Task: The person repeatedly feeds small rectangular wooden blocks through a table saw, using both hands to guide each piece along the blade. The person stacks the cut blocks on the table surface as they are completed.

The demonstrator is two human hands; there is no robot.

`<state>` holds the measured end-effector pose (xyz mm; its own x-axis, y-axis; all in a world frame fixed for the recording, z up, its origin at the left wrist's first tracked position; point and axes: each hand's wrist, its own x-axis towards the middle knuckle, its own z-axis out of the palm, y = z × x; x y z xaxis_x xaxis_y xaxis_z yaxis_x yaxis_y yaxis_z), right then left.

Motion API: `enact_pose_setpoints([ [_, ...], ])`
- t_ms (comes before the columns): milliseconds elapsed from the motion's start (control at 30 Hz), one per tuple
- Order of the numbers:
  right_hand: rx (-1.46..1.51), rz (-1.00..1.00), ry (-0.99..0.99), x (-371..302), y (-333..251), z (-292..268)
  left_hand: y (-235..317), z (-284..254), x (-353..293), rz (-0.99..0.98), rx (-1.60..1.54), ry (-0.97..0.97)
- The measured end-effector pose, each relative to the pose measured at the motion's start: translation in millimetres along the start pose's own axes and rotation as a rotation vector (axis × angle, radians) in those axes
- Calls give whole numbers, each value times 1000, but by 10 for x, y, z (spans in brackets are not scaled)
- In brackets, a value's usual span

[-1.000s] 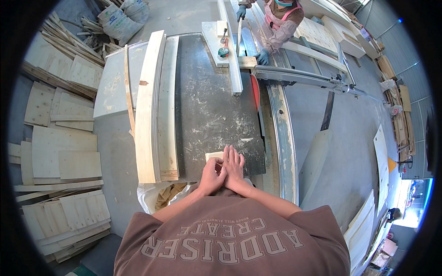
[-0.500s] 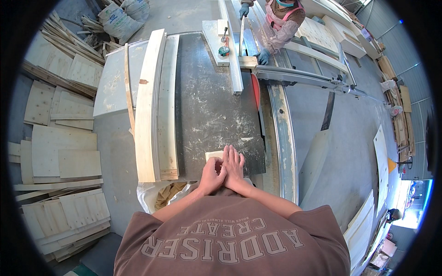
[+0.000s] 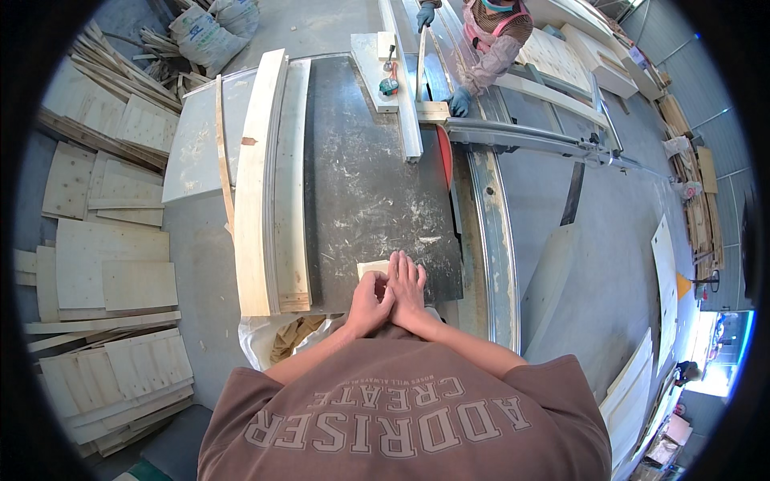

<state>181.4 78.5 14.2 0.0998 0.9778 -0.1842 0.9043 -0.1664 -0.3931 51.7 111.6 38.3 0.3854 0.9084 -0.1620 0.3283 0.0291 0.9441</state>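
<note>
At the near edge of the dark, scuffed saw table [image 3: 361,184], my two hands rest close together. My left hand [image 3: 370,306] is curled, its fingers bent in against my right hand; whatever they may hold is hidden. My right hand [image 3: 409,293] lies flat on the table with its fingers stretched forward. Just ahead of my left fingers a small pale wood block [image 3: 372,267] lies on the table, partly covered by them. Beyond, a red blade guard [image 3: 445,156] stands near the table's right side, by a metal fence [image 3: 411,136].
A stack of long pale boards [image 3: 261,184] lies along the table's left side. At the far end a co-worker's gloved hand [image 3: 459,102] is beside a short wood strip [image 3: 433,111]. A tape measure [image 3: 389,85] sits on a panel. Plywood pieces [image 3: 112,248] lean at left.
My hands keep the same pose and place. The view has shifted very slightly; the co-worker's gloved hands stay near the fence.
</note>
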Motion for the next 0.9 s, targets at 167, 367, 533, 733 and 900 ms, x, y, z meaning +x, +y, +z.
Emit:
enact_pose_setpoints([
  [167,-40,-4,3,15,0,-42,30,4,15,-6,-8,5],
  [367,-56,4,6,35,11,-5,47,5,27,-12,-12,-1],
  [533,-67,5,-17,34,-3,-31,36,3,32,-23,-5,1],
  [733,-55,-9,-16,49,6,-30,13,-2,38,-13,8,8],
  [900,-39,-9,11,55,37,-8,45,7,57,-7,5,1],
])
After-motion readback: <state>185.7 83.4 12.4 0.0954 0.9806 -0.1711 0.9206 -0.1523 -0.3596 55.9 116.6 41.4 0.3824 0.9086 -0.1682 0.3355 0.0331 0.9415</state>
